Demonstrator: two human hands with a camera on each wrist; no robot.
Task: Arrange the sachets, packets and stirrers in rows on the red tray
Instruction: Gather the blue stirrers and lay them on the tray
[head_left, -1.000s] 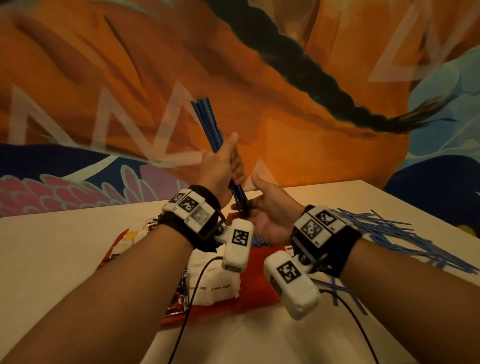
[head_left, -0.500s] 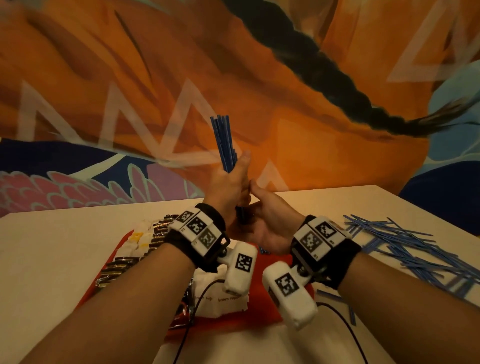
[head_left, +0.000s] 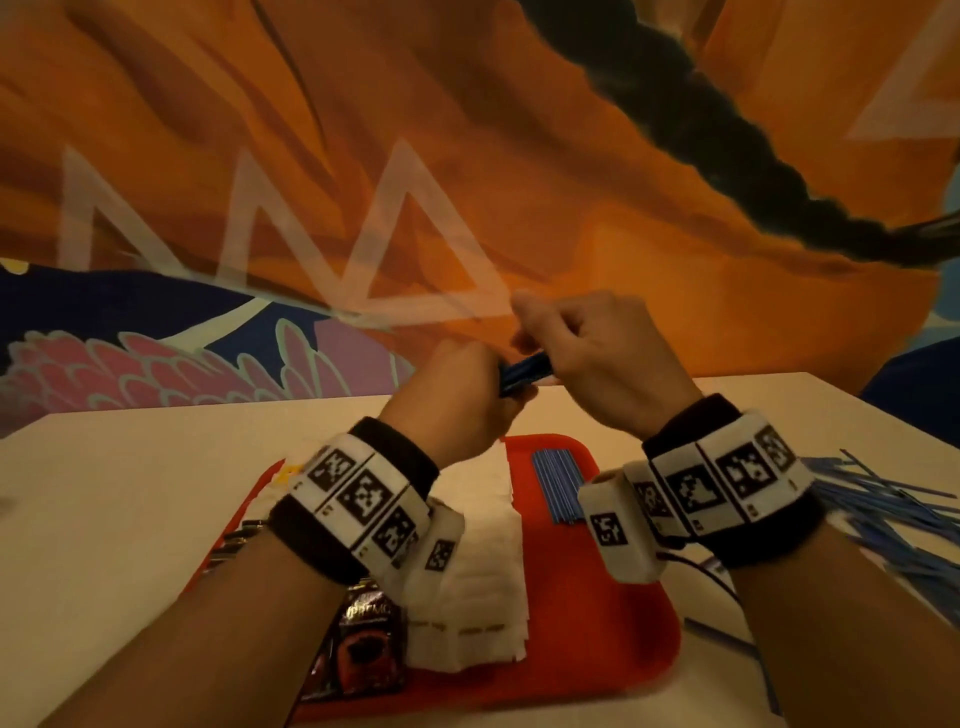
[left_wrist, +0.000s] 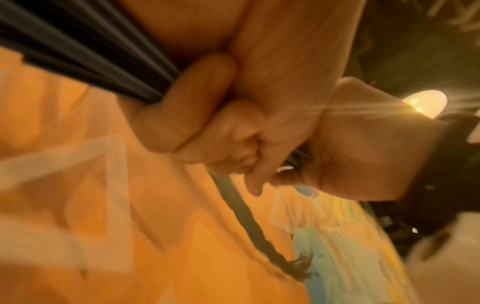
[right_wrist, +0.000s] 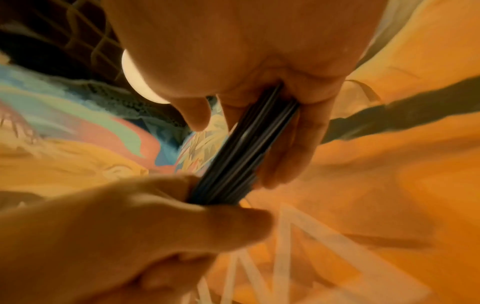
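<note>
Blue stirrers (head_left: 524, 370), a light, thin, slippery bundle, are hanging between both fists above the red tray (head_left: 597, 618); left hand (head_left: 457, 400) and right hand (head_left: 597, 364) are gripping opposite ends, best squeezed mid-length.

One red tray (head_left: 597, 649), two hands, one table (head_left: 104, 519)

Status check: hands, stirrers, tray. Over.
Left hand and right hand both grip one blue stirrer bundle, above the red tray. Stirrer row laid; loose stirrers on table. Nothing blocking.
</note>
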